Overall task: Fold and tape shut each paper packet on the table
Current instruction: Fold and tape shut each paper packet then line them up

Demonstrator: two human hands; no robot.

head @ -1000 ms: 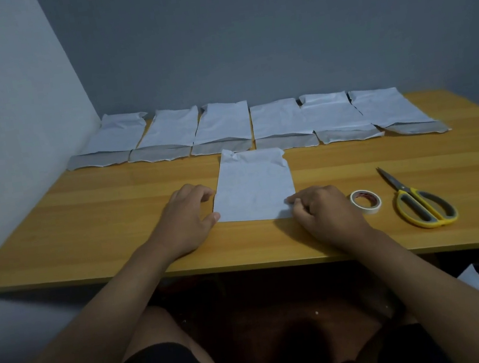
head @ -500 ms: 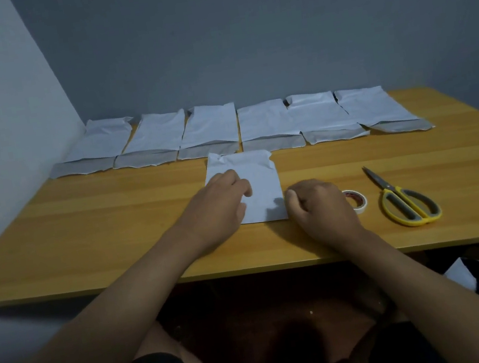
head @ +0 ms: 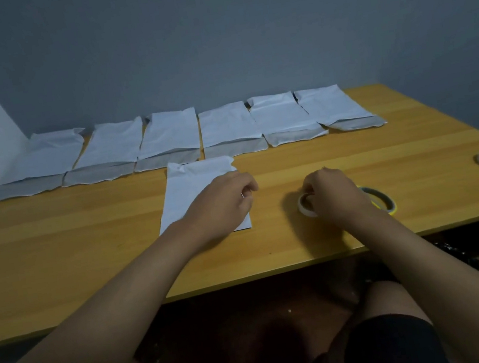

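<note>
My right hand curls its fingers around a tape roll; my left hand, loosely curled, rests on the unsealed packet before me. Beyond, six packets lie folded (tape not discernible), so sealing seemingly remains.

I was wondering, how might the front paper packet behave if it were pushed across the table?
The front paper packet looks thin and flat, so probably light and floppy. It might buckle rather than slide. The left hand resting on it likely steadies it.
</note>
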